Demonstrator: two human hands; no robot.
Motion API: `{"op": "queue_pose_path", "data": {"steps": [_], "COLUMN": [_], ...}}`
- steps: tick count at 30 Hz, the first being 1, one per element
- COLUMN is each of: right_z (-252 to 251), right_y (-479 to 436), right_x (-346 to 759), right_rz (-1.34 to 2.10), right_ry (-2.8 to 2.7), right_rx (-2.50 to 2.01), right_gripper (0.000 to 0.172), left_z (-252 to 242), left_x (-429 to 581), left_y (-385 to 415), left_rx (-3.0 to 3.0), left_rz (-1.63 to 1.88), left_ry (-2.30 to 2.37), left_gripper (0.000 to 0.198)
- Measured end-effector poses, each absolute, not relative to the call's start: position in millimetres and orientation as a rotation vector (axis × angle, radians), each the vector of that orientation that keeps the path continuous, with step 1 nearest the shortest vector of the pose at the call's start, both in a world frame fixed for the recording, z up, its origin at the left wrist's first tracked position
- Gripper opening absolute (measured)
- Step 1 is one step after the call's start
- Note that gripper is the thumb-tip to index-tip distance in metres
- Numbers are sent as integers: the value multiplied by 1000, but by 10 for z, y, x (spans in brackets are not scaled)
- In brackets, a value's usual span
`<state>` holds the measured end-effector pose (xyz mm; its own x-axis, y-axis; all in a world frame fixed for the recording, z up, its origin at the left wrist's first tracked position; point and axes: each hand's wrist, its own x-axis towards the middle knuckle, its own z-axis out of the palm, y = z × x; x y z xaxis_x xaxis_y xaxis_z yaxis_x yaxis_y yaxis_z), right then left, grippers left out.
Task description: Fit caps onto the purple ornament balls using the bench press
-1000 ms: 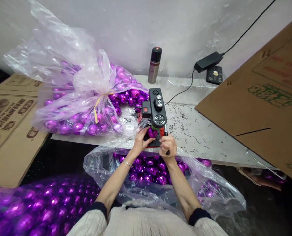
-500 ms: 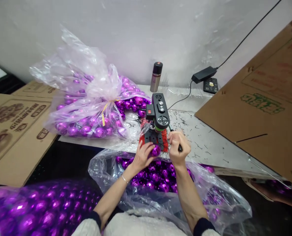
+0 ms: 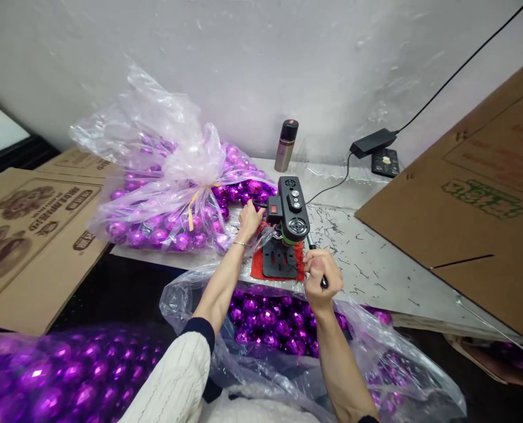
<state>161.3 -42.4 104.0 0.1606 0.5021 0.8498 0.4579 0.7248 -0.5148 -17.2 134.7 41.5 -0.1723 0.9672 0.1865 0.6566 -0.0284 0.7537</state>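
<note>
My right hand (image 3: 323, 277) is wrapped round the black-tipped lever of a small black bench press (image 3: 293, 208). My left hand (image 3: 251, 220) reaches forward to the left of the press, beside loose shiny purple balls (image 3: 253, 187). Its fingertips point away, and I cannot make out whether they hold anything. Below the press head lies a slotted black base plate (image 3: 280, 264) on a red cloth (image 3: 257, 267), with no ball on the plate. An open clear bag (image 3: 177, 299) in front of me contains many purple faceted balls (image 3: 268, 317).
A tied clear bag (image 3: 173, 170) full of purple balls stands at the left. Behind the press are a spray can (image 3: 287, 145) and a black power adapter (image 3: 374, 143). Small dark pins litter the white table (image 3: 358, 258). Cardboard boxes (image 3: 473, 205) flank it.
My left hand has left the base plate and moved forward and left, toward the loose balls. The purple ball it held is gone from it. My right hand still grips the lever.
</note>
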Motion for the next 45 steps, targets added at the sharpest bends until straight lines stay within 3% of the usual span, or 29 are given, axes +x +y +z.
{"op": "queue_pose_path", "data": {"steps": [3, 9, 16, 22, 28, 45], "right_z": [1055, 1102, 1119, 1165, 1155, 946], "right_y": [-427, -430, -423, -432, -428, -438], "right_x": [1610, 1581, 1573, 1589, 1591, 1619], "right_rz": [24, 43, 36, 24, 9, 0], "right_ry": [-1463, -1449, -1443, -1487, -1485, -1502], "right_rx": [-842, -856, -881, -857, -853, -848], "right_gripper": [35, 35, 36, 33, 32, 31], "left_z": [465, 317, -132, -164, -202, -294], "left_x": [-197, -332, -48, 103, 116, 26], "left_y": [1340, 695, -286, -165, -137, -41], "left_rx": [1512, 995, 1188, 1651, 1910, 1950], "left_rz": [987, 1325, 1323, 1292, 1297, 1272], "left_ry": [1829, 1415, 1290, 1503, 1408, 1205], "left_gripper": [39, 65, 64, 61, 57, 64]}}
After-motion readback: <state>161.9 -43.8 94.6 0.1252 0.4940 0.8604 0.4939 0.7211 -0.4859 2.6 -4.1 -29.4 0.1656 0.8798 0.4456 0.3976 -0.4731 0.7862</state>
